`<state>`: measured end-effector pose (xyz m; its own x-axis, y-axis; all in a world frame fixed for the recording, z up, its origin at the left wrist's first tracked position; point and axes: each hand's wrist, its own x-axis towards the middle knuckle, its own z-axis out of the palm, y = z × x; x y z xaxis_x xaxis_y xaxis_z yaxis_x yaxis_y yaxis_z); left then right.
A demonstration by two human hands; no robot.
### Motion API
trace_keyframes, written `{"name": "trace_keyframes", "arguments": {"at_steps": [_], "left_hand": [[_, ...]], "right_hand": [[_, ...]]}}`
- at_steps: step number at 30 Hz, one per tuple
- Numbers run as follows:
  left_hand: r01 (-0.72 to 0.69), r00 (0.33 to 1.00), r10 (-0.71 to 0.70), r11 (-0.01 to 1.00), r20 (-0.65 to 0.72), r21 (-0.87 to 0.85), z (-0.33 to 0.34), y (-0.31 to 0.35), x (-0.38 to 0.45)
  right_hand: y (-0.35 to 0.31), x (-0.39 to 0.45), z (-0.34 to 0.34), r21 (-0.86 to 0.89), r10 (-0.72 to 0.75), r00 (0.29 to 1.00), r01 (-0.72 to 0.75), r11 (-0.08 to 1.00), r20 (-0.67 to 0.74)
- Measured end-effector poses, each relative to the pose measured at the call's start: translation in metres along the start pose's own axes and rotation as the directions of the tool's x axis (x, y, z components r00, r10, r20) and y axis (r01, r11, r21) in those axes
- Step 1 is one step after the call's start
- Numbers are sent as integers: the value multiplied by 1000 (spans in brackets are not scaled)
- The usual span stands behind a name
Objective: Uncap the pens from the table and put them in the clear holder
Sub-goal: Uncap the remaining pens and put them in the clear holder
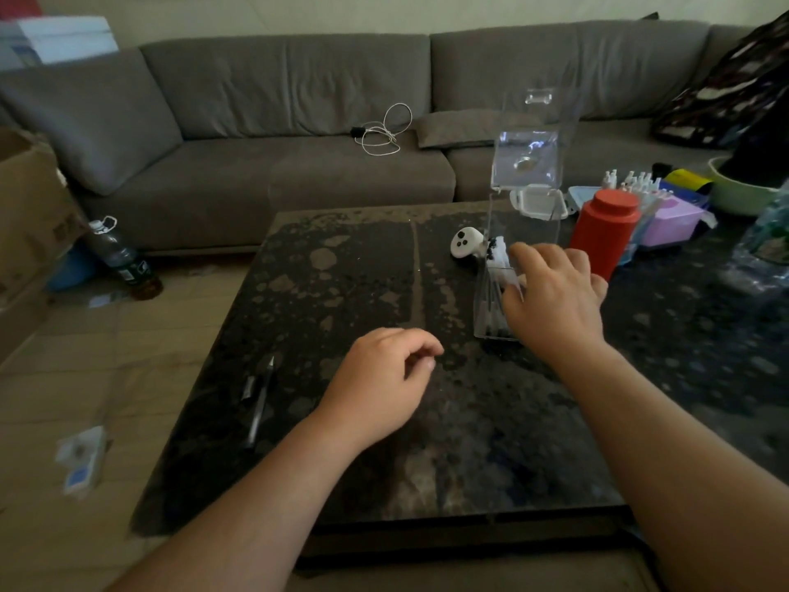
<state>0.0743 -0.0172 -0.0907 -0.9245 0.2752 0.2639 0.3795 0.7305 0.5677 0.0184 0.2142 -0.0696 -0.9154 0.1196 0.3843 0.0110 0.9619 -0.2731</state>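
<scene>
A tall clear holder (491,301) stands on the dark speckled table (384,271) at the right, with several pens inside it. My right hand (555,301) rests against the holder's front right side, fingers spread, and hides part of it. My left hand (384,386) hovers over the middle of the table, fingers loosely curled, nothing visible in it. A dark pen (260,403) lies on the table to the left of my left hand, with a small dark cap (247,388) beside it.
A white controller (465,245) lies just left of the holder. A red bottle (604,232), a white box (538,202) and plastic containers (670,215) crowd the far right. A grey sofa (299,121) runs behind the table. A bottle (124,258) stands on the floor at left.
</scene>
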Motion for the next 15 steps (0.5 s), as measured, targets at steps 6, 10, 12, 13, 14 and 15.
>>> {"name": "trace_keyframes", "arguments": {"at_steps": [6,10,12,13,14,15], "left_hand": [[270,959,-242,937,-146,222,-40,-55,9],[565,824,-535,795,-185,220,-82,-108,-5],[660,751,-639,722,-166,207,-91,-124,-13],[691,722,-679,695,-134,201,-91,-127,-16],[712,697,-711,672,-92,204,-90,-128,-19],[724,680,-732,658,-51,209,-87,-127,-21]], "right_hand": [[-49,-32,6,194,-229,973,219,956,29],[-87,-68,40,310,-383,739,244,919,554],[-98,-79,54,299,-398,718,270,915,571],[-103,-80,58,302,-400,723,270,914,564],[-106,-80,61,309,-400,724,265,913,561],[-109,-79,63,317,-405,719,265,911,565]]}}
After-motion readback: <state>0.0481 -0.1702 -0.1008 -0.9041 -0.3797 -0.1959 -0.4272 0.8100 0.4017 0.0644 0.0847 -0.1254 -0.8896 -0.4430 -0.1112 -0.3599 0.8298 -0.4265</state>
